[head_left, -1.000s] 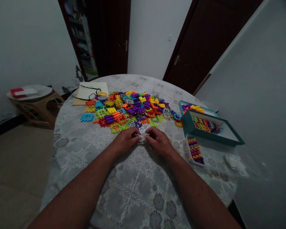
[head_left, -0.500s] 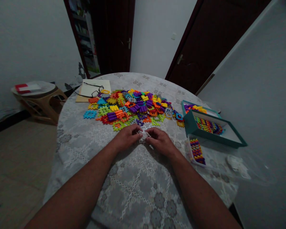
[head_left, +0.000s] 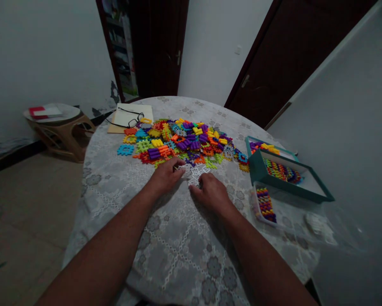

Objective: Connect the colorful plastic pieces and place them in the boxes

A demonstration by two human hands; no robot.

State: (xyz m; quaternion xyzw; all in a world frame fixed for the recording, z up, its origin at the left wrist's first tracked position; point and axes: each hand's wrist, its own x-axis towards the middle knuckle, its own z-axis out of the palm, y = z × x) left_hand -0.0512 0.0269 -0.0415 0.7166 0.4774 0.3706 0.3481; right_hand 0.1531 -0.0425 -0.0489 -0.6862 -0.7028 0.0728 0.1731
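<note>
Over the near edge of the coloured pile, my left hand (head_left: pixel 168 176) is closed in a pinch on a thin white lattice piece (head_left: pixel 185 167). My right hand (head_left: pixel 211 192) has its thumb and fingers closed on another white lattice piece (head_left: pixel 193 181), just above the tablecloth. More white openwork (head_left: pixel 201 170) shows beyond the right fingertips; I cannot tell whether it is joined to the held pieces. Behind both hands spreads a heap of colourful plastic interlocking pieces (head_left: pixel 184 142), square and gear-like, some with thick purple or yellow bars.
On the right stand a teal box (head_left: pixel 292 187) and a clear tub (head_left: pixel 267 219), both with bright joined pieces, beside a plastic bag of white pieces (head_left: pixel 320 227). Black eyeglasses (head_left: pixel 132 123) lie on paper (head_left: pixel 146 111) at the far left. A stool (head_left: pixel 57 136) stands beyond the patterned tablecloth (head_left: pixel 178 255).
My hands have drawn apart, the left one slightly up, the right one right and down. The white pieces between them now show a wider spread. The whole view has shifted slightly.
</note>
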